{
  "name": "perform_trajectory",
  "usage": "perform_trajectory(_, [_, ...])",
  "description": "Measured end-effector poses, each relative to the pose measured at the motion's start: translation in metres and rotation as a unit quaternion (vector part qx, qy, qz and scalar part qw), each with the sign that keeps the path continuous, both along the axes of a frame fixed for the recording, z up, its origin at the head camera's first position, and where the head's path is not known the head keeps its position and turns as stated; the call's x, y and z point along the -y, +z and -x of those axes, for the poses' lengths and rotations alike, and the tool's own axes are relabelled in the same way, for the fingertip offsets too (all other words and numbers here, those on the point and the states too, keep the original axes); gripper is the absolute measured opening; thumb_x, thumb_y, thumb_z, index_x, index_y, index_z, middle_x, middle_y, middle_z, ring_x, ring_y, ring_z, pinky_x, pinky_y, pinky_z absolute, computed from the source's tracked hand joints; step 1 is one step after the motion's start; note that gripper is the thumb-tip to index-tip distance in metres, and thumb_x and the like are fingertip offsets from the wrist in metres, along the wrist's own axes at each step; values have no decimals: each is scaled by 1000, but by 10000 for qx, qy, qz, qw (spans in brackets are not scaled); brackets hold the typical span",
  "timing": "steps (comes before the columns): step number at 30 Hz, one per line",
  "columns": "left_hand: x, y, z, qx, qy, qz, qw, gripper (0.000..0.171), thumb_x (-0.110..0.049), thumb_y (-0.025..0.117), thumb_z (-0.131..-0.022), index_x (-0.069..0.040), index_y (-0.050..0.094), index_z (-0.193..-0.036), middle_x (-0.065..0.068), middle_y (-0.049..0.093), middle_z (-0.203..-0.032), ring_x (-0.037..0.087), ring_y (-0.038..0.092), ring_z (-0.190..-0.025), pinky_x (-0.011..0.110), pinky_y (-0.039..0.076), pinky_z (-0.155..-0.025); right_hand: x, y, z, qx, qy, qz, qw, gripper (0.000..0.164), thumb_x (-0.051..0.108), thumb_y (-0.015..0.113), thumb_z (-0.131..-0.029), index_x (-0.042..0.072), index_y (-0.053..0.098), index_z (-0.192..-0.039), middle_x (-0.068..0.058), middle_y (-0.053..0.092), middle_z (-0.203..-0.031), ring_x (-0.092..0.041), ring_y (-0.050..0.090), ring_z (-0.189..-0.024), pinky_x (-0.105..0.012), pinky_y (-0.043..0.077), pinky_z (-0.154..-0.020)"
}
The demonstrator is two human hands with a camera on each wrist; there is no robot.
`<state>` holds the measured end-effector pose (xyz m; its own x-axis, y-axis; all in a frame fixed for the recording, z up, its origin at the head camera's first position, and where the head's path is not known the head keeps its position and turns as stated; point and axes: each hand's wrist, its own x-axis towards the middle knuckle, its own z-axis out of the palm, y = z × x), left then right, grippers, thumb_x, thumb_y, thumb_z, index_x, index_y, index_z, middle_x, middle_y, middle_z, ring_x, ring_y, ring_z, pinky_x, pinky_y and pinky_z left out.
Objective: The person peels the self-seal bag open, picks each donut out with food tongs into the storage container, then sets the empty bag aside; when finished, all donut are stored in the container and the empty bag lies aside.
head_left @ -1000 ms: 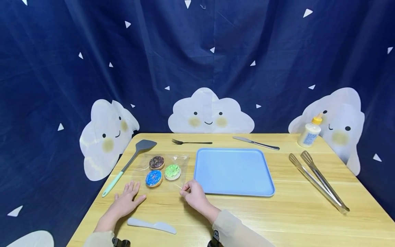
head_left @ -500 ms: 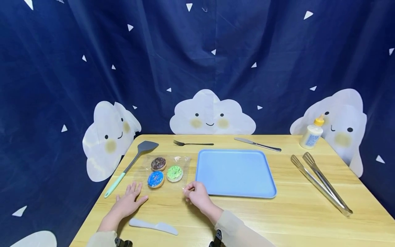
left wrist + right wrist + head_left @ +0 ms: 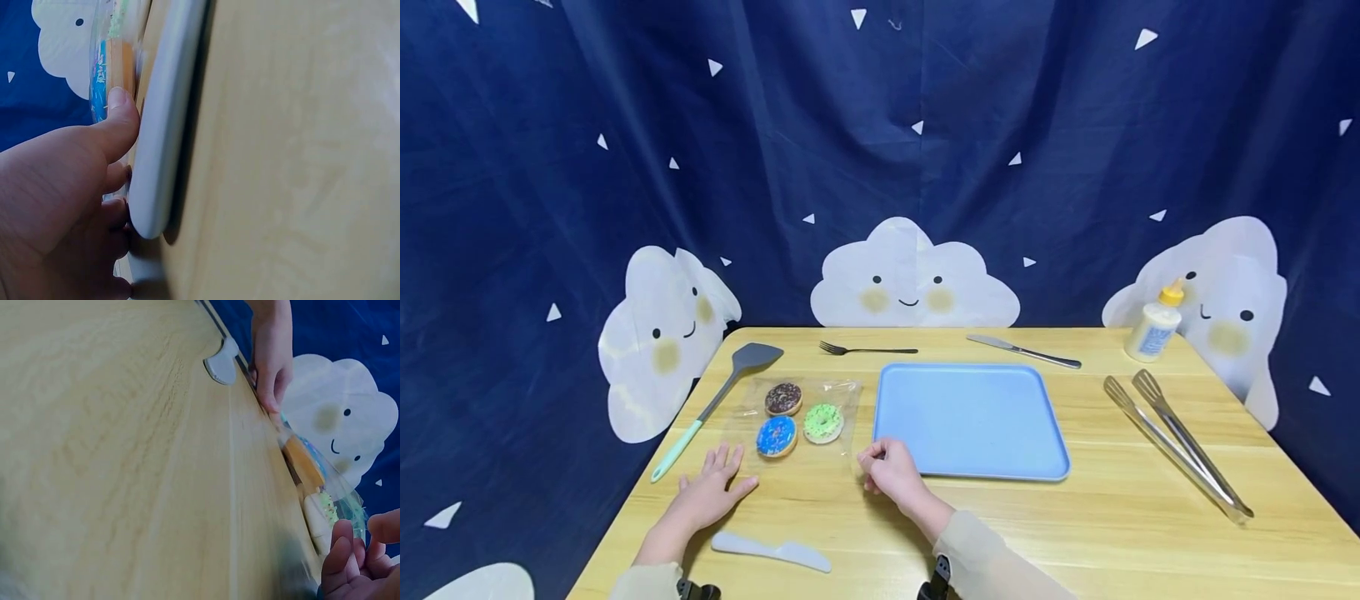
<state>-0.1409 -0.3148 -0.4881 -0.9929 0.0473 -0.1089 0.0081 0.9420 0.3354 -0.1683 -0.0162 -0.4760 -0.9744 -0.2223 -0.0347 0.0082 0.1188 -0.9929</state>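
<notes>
A clear plastic bag (image 3: 815,392) lies flat at left centre with three toy donuts inside: one brown-topped (image 3: 783,398), one blue (image 3: 777,436) and one green (image 3: 823,423). My left hand (image 3: 707,496) rests palm down by the bag's near left corner, its fingers spread. In the left wrist view its thumb reaches beside the blue donut. At the bag's right edge, my right hand (image 3: 895,475) pinches a thin strip between thumb and curled fingers; little of the strip shows now. A pale grey plastic knife (image 3: 771,548) lies nearest me, between the two forearms.
A blue tray (image 3: 967,421) sits right of the bag, close to the right hand. Around them lie a spatula (image 3: 715,400), a fork (image 3: 880,350), a metal table knife (image 3: 1026,351) and tongs (image 3: 1180,450). A white bottle (image 3: 1153,331) stands at the back right.
My right hand has drawn rightward, away from the donuts, and the pale strip seen at its fingertips earlier hardly shows now. The left hand and the donuts have stayed put.
</notes>
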Motion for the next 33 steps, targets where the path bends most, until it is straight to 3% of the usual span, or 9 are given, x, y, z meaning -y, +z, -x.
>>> perform_trajectory(11, [7,-4,1,-74,-13,21,10000,77,-59,38,-80,-5,24,-133,27,12,-135,45,8,-121,72,1,-77,-2,-2,4,271,141,-28,9995,6,3,55,-76,-2,52,-75,-15,55,-69,-16,51,-43,-32,46,-41])
perform_trajectory(20, [4,-6,4,-35,-11,26,10000,78,-61,37,-79,-6,25,-133,26,12,-136,45,7,-121,72,1,-77,7,-2,10,94,309,-183,9993,19,5,64,-72,-2,50,-82,-6,52,-65,-22,52,-47,-34,45,-38])
perform_trajectory(28, [2,-3,2,14,22,-58,10000,76,-59,37,-80,-6,25,-133,26,11,-136,45,6,-121,71,-1,-78,21,-2,17,-228,216,-397,9987,11,7,62,-74,2,52,-72,-2,48,-55,-20,48,-41,-37,44,-36])
perform_trajectory(33, [1,-2,2,1,62,-1,10000,76,-59,37,-80,-7,25,-133,25,12,-136,44,7,-122,72,1,-78,20,-1,18,-168,66,-456,9988,9,7,58,-76,2,53,-71,-2,46,-56,-19,47,-41,-35,43,-35])
